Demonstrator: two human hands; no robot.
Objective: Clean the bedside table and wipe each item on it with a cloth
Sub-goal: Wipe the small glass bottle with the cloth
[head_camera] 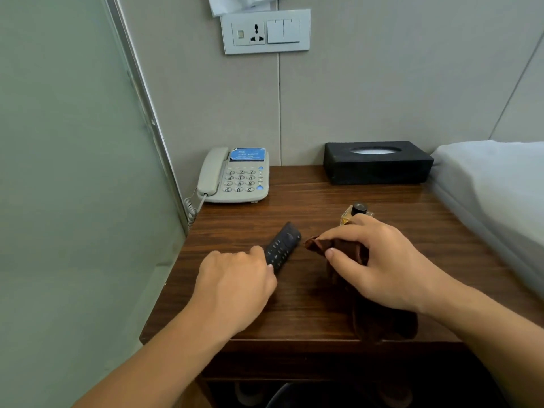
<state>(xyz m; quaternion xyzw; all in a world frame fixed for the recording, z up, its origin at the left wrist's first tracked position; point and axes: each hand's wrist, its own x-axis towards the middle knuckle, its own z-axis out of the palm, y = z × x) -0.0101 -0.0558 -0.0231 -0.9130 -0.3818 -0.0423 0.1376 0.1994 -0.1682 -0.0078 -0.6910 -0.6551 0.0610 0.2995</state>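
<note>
Near the middle of the frame, on the dark wooden bedside table [309,184], a black remote [282,246] lies flat with its long axis slanting from lower left to upper right. The left hand [235,285] sits at its lower left end, fingers curled around that end with the thumb against the near edge, so it appears to be gripping or about to lift the remote. Just right of the remote's upper end, with a narrow strip of bare wood between them, the right hand [379,263] pinches a bunched brown cloth [338,248] between thumb and fingers; the rest of the cloth trails down towards the lower edge of the table beneath the wrist.

The coming move likely turns on that gap: the cloth lies to the right of the remote, nearest its upper end, and a wipe would probably run along the slanted axis while the left hand steadies or raises the other end.

Behind the right hand, a small perfume bottle [356,213] with a dark cap stands partly hidden by the knuckles. At the back of the table, a cream telephone [235,178] sits at the left and a black tissue box [376,163] at the right, both well apart from the hands.
</note>
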